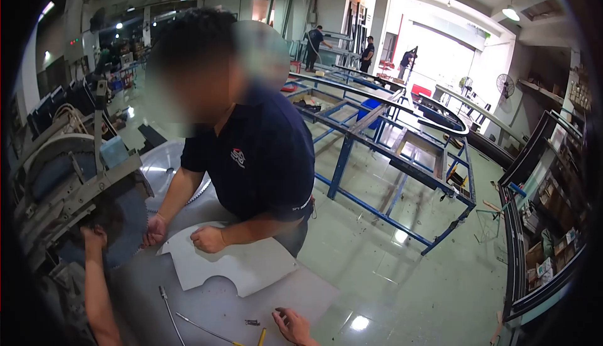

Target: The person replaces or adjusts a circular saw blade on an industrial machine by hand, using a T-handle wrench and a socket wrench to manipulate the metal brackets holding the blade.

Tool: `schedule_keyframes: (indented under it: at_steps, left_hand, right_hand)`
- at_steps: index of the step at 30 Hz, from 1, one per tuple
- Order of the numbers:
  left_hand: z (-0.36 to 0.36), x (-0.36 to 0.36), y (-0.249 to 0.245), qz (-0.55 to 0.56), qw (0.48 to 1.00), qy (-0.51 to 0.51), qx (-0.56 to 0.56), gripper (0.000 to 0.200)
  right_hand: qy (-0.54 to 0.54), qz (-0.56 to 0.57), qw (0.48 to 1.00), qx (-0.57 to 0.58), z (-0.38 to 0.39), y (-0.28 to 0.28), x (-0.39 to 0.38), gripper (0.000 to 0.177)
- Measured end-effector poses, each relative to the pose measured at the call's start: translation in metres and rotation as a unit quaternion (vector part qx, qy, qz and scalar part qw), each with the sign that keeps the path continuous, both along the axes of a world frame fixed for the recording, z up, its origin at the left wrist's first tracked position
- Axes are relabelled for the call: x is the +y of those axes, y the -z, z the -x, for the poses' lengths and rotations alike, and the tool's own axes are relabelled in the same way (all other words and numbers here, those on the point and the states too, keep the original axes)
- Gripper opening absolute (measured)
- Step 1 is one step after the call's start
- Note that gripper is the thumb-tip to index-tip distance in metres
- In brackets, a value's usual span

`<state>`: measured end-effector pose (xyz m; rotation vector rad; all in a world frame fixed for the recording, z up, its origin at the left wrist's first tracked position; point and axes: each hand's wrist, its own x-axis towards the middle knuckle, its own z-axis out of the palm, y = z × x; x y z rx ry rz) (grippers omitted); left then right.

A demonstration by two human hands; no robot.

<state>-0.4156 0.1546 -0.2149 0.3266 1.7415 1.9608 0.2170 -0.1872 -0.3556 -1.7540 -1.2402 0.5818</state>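
Note:
My left hand (94, 238) reaches up to the middle of a large toothed saw blade (129, 220) mounted in a machine. Its fingers are curled near the hub, and what they hold is hidden. My right hand (293, 326) hovers at or rests on the grey metal table (308, 292), fingers apart, with nothing in it. Left of it lie a few small screws or bolts (252, 322), a yellow handle (262, 336), a long thin rod (204, 328) and another metal rod tool (168, 308).
A co-worker (251, 151) stands opposite, one hand by the blade's edge, the other on a pale cut-out plate (245, 261). Another round saw blade (166, 167) lies behind. A blue metal frame table (377, 145) stands to the right, and a shelf rack (546, 220) at far right.

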Motion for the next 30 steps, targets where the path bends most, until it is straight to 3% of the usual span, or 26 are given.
schedule_keyframes:
  at_steps: [2,11,23,30]
  left_hand:
    - [0.001,-0.001,-0.002,-0.002,1.000,0.001,-0.006,0.034]
    - [-0.003,0.010,0.001,-0.030,0.998,0.011,-0.058,0.031]
    - [0.000,0.014,0.010,-0.059,0.992,0.017,-0.113,0.027]
    - [0.002,0.015,0.008,-0.067,0.988,0.030,-0.136,0.025]
  right_hand:
    - [-0.022,0.016,0.999,-0.030,-0.005,0.009,0.003,0.022]
    - [0.006,0.004,0.999,0.037,-0.001,-0.001,-0.004,0.022]
    - [-0.017,0.008,0.999,-0.042,-0.003,0.002,0.003,0.020]
    - [-0.013,0.027,0.999,-0.026,-0.003,-0.001,0.003,0.018]
